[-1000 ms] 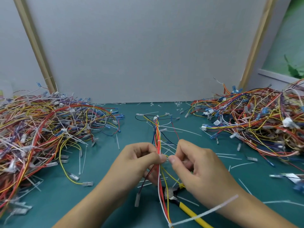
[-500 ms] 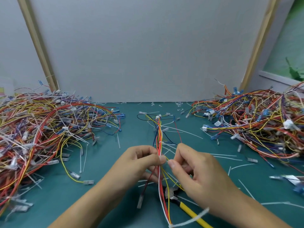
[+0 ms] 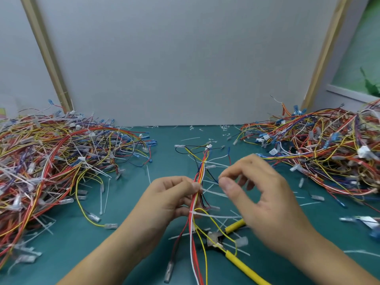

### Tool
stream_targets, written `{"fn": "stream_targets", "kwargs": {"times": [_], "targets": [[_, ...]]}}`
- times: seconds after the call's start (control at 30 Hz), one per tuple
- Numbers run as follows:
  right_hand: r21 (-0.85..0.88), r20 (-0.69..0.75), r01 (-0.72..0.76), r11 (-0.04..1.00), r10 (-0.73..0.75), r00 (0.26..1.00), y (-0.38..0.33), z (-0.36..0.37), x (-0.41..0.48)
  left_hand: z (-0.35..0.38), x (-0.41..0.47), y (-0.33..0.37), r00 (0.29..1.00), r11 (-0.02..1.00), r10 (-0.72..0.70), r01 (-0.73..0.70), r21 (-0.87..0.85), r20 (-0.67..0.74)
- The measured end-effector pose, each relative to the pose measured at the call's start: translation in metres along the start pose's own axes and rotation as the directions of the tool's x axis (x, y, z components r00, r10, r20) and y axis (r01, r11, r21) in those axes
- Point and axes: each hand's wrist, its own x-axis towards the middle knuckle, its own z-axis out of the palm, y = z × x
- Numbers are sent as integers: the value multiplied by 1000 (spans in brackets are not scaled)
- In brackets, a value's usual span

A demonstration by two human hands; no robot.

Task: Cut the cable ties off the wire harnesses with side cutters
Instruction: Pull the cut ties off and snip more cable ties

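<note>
- Head view: my left hand [image 3: 170, 197] pinches a slim harness of red, yellow, white and black wires [image 3: 202, 169] between thumb and forefinger, at mid-mat.
- My right hand [image 3: 267, 194] hovers just right of the harness with its fingers curled. It is blurred, so I cannot tell whether it holds anything.
- A white cable tie [image 3: 218, 216] rings the harness just nearer than the left thumb.
- The yellow-handled side cutters [image 3: 240, 264] lie on the teal mat [image 3: 123, 233], near, below the right hand.
- One tangled wire heap [image 3: 51, 161] sits left, a second heap [image 3: 318, 151] right.

Open mat [image 3: 164, 161] lane between left pile [image 3: 51, 161] and right pile [image 3: 320, 149]
</note>
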Motion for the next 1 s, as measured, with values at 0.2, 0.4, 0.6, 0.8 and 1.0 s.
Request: {"fn": "stream_targets", "kwargs": {"times": [0.2,0.4,0.6,0.8,1.0], "targets": [[-105,194,8,994,12,981,3,9,-7,6,-2,-1,999,993,45,-46,109,12],[-141,247,32,990,4,969,-1,5,-7,3,-4,2,996,991,-41,32,127,74],[-176,263,34,984,14,965,-5,8,-10,-1,-3,5,994,974,-92,77,212,66],[-103,294,-14,995,44,955,-10,12,-13,-3,-2,4,995,963,-98,96,250,-3],[14,301,-78,997,70,951,-8,5,-10,-3,0,4,998,964,-56,64,259,-39]]}}
